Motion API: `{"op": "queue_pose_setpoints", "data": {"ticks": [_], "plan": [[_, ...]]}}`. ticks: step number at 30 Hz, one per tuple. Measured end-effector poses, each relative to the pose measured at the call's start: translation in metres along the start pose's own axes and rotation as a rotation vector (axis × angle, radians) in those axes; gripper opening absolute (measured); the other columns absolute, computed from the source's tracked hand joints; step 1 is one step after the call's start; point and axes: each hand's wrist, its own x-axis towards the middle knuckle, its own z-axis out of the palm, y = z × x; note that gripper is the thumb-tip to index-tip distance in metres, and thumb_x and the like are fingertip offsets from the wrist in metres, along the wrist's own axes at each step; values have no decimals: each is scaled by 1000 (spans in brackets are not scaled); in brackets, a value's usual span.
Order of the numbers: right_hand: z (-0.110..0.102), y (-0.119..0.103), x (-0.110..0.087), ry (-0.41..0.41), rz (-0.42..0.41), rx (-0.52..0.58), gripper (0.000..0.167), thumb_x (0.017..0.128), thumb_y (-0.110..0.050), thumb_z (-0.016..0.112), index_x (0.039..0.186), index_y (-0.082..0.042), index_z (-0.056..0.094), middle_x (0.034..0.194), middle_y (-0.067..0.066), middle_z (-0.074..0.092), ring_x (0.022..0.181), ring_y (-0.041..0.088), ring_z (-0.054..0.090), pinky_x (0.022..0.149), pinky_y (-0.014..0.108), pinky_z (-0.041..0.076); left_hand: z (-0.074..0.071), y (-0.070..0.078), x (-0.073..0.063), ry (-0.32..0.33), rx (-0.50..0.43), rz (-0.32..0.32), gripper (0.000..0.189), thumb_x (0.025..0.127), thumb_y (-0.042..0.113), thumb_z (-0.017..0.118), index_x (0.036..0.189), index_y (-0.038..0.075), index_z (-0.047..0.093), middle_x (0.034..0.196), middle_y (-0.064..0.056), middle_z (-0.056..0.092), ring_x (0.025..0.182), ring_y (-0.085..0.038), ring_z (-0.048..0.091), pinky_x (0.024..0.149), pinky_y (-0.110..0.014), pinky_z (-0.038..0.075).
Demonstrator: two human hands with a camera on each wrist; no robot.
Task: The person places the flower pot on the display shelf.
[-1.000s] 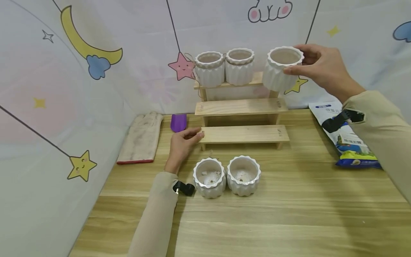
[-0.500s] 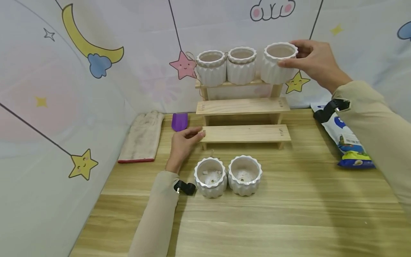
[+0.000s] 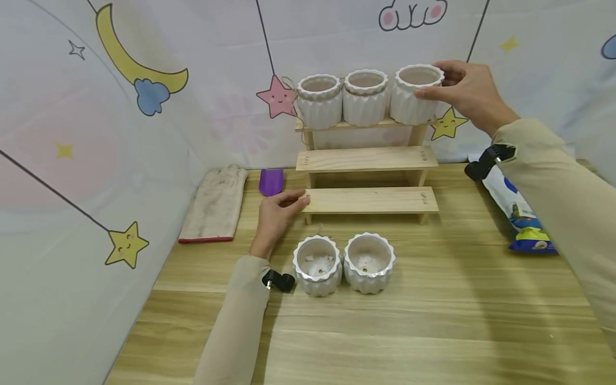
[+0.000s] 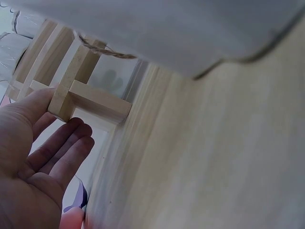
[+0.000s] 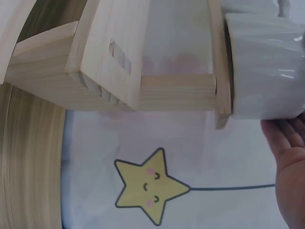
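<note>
At right, a bag (image 3: 518,216) bears illegible print (image 3: 525,212). The right hand (image 3: 474,93) grips a pot (image 3: 413,104), the left hand (image 3: 276,220) a shelf (image 3: 370,201).

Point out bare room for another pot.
Bare: the middle shelf, end to end; the bottom shelf, right of the left hand; the table, between the two front pots and the bag, and in front of those pots.

Crowded: the top shelf, with three pots, the rightmost in the right hand; the table's back left, with glove and purple scoop.
</note>
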Motion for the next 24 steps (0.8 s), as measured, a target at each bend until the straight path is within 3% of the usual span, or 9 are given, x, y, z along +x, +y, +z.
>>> {"op": "queue_pose_setpoints", "data": {"ticks": [24], "plan": [[2, 8, 9, -18, 3, 25, 66, 90, -16, 88, 149, -5, 60, 124, -4, 71, 111, 8, 66, 85, 11, 50, 0, 1, -1, -9, -14, -3, 30, 94, 19, 86, 120, 4, 80, 116, -12, 78, 101, -23, 74, 82, -22, 57]]}}
